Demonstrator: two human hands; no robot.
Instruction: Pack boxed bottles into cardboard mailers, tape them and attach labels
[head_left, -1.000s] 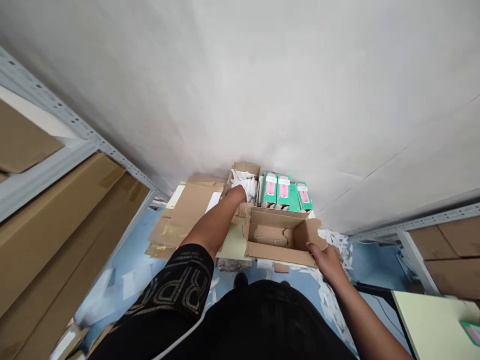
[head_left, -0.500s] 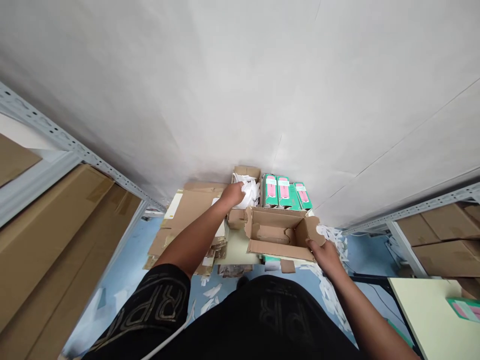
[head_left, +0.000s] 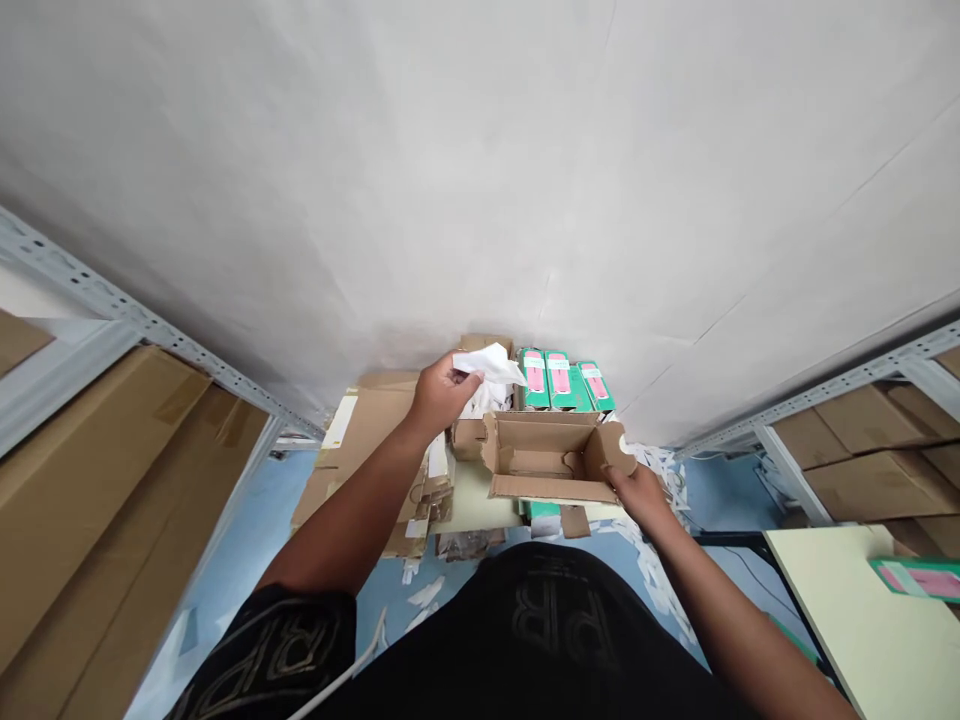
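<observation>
Pinched in my left hand (head_left: 444, 393) is a white sheet of paper (head_left: 487, 363), held up above a cardboard box of crumpled white paper (head_left: 469, 438). My right hand (head_left: 636, 490) grips the right end of an open, shallow brown carton (head_left: 555, 490). Its inside faces me, and I see only cardboard in it. Behind the carton, several green and pink boxes (head_left: 558, 380) stand upright against the wall. Flattened cardboard (head_left: 382, 410) lies left of the paper box, under and beside my left forearm.
A pale table (head_left: 480, 500) bears these things. Shelving with large brown cartons (head_left: 112, 500) rises at the left, and more cartons (head_left: 877, 450) fill a right rack. White paper strips (head_left: 664, 585) litter the blue floor. A second table (head_left: 862, 620) at right carries a green and pink box (head_left: 919, 578).
My left hand has lifted the white paper up and slightly left out of the paper box. My right hand still holds the carton in nearly the same place.
</observation>
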